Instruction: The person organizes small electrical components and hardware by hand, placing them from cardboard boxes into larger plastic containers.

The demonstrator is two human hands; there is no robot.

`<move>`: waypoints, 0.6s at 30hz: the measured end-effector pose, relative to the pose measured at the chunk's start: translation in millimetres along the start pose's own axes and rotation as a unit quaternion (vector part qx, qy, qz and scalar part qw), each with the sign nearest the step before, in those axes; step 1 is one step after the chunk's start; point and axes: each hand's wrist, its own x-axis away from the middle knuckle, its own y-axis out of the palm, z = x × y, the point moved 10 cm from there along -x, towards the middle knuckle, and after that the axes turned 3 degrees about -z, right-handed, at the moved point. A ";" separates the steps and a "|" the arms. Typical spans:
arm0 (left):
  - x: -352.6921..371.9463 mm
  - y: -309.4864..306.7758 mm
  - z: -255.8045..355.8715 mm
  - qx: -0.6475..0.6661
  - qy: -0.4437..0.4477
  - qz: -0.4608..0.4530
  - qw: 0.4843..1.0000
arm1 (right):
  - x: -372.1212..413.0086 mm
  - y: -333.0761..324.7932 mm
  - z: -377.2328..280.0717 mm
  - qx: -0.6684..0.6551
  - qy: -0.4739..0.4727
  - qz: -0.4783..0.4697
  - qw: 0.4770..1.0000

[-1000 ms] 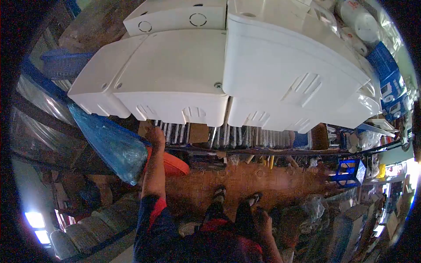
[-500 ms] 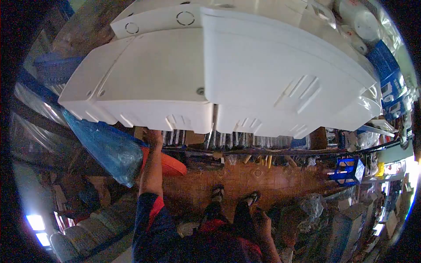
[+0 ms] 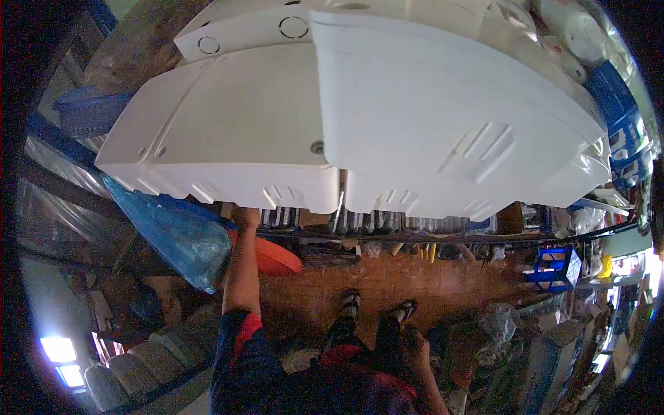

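My left hand (image 3: 247, 218) reaches forward to the shelf edge, just under the lower edge of a white plastic enclosure (image 3: 249, 111). Its fingers are hidden beneath that overhang, so I cannot tell what they hold. Beside the enclosure, a larger white plastic box (image 3: 443, 104) fills the upper middle of the view. Left of my forearm hangs a blue plastic bag (image 3: 176, 235), and an orange-red rounded object (image 3: 277, 259) shows behind the wrist. My right hand (image 3: 415, 348) hangs low by my right leg, dark and blurred, away from the shelf.
Thin packaged items (image 3: 373, 221) stand in a row on the shelf below the boxes. A blue plastic stool (image 3: 551, 270) is on the tiled floor (image 3: 332, 280) to the right. Plastic-wrapped goods and cartons (image 3: 546, 339) crowd behind me. A blue basket (image 3: 93, 111) sits at upper left.
The view has shifted slightly, so the floor, stool and shelf items appear a little farther right. My left hand stays at the shelf edge; my right hand still hangs low.
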 end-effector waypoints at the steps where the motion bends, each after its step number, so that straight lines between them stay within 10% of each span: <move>1: 4.9 -4.1 4.1 0.001 -0.007 -0.003 1.000 | -1.8 1.4 -7.3 0.080 -0.047 -0.002 0.996; 4: 18.3 -17.9 10.7 0.015 -0.032 0.014 0.999 | -3.0 -1.1 -12.1 0.057 -0.050 -0.012 0.997; 7: 35.3 -31.8 15.5 0.030 0.172 0.205 0.963 | -1.6 -4.6 -4.3 0.072 -0.012 -0.007 0.997; 13: 29.1 -21.9 3.0 0.003 0.060 0.058 0.997 | -3.7 -5.3 -12.0 0.054 -0.055 0.014 0.997; 18: 12.4 12.3 -25.2 -0.012 0.069 0.134 0.989 | -2.2 -6.9 -20.6 0.081 -0.077 0.040 0.993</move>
